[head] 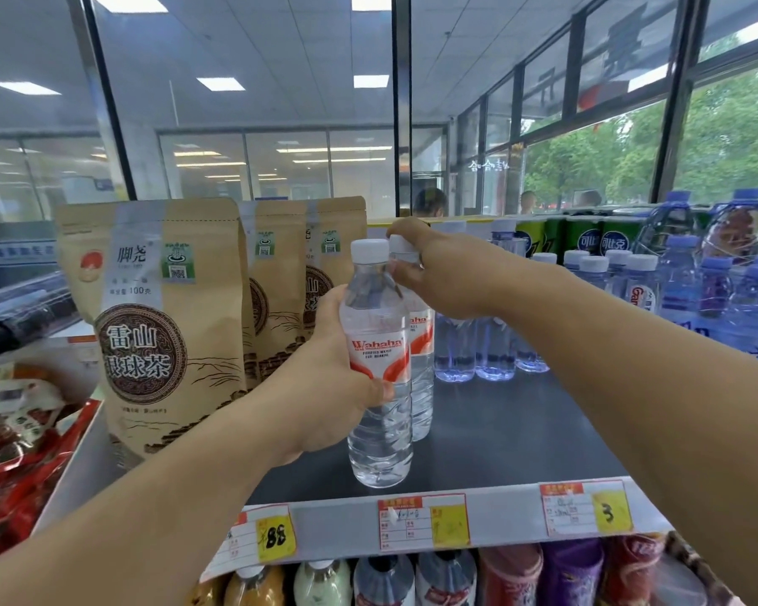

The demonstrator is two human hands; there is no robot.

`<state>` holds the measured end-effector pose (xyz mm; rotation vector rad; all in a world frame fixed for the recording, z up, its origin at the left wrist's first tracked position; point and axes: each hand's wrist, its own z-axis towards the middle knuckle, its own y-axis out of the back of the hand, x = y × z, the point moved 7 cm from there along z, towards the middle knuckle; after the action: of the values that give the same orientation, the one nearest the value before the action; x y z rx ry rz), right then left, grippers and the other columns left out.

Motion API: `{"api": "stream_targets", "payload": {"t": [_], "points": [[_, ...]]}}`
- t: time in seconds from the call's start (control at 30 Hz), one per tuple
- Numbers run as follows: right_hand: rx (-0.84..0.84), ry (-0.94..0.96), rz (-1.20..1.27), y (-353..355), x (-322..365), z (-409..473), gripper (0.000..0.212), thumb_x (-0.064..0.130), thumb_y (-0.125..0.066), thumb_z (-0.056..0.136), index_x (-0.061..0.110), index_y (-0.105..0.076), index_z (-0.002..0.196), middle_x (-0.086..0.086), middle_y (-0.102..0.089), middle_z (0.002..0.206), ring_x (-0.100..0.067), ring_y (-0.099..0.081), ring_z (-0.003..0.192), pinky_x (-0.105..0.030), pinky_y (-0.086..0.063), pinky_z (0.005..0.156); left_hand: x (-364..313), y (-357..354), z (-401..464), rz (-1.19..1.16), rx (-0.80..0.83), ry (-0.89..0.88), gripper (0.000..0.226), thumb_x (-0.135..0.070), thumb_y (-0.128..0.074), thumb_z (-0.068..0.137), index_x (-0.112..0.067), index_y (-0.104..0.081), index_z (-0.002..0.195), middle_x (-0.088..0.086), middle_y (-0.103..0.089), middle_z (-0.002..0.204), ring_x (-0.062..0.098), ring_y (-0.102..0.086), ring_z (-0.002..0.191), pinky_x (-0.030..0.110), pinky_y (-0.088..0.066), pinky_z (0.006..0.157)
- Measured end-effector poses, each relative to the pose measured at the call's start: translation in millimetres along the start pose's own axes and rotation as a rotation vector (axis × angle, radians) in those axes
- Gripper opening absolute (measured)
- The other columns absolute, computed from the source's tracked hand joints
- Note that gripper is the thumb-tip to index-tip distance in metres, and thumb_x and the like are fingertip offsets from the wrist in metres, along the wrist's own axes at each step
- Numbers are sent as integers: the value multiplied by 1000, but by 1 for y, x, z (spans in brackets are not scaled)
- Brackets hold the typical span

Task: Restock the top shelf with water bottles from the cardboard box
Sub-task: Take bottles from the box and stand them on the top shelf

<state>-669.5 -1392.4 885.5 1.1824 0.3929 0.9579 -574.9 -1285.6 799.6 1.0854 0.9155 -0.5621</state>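
Two Wahaha water bottles: upright on the dark top shelf (521, 435), touching, front bottle (379, 387) near, rear bottle (419, 343) just behind.
Left hand (338, 373): fingers wrapped round front bottle's label.
Right hand (438, 273): fingertips pinching rear bottle's cap.
Three tea pouches (167, 325): standing left.
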Motion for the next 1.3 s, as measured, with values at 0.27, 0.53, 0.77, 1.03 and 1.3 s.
{"api": "stream_targets", "payload": {"t": [0.27, 0.53, 0.77, 1.03, 1.3], "points": [[-12, 26, 15, 0, -3, 4, 54, 49, -42, 101, 29, -25, 148, -5, -59, 112, -14, -51, 75, -30, -38, 68, 0, -1, -1, 2, -60, 8, 111, 2, -78, 79, -50, -7, 146, -10, -60, 112, 12, -60, 100, 21, -48, 73], [-55, 60, 59, -2, -1, 10, 50, 43, -48, 101, 31, -31, 146, 10, -47, 82, -1, -44, 65, -22, -31, 53, 2, 1, -5, 8, -42, -31, 110, -6, -79, 79, -55, -5, 145, -14, -58, 121, 10, -59, 106, 15, -45, 73], [-62, 92, 86, 2, -1, 5, 48, 44, -51, 99, 31, -35, 143, 15, -44, 75, 0, -43, 62, -21, -31, 52, 0, 1, -10, 13, -54, -31, 109, -2, -80, 78, -56, -12, 144, -16, -62, 114, 8, -61, 103, 20, -50, 79], [-54, 71, 69, 4, -11, -1, 59, 55, -48, 97, 34, -29, 148, -3, -57, 121, -17, -51, 89, -30, -39, 77, 9, 12, -4, 57, -283, 86, 116, 0, -71, 85, -51, 12, 149, -13, -52, 95, 12, -60, 82, 41, -58, 80], [-32, 53, 169, -6, -12, -6, 68, 57, -55, 92, 40, -18, 147, -8, -53, 142, -26, -57, 111, -36, -44, 89, 18, 9, 24, 80, -364, 63, 117, -9, -73, 83, -53, 15, 145, 0, -36, 152, 25, -55, 117, 47, -52, 97]]}}
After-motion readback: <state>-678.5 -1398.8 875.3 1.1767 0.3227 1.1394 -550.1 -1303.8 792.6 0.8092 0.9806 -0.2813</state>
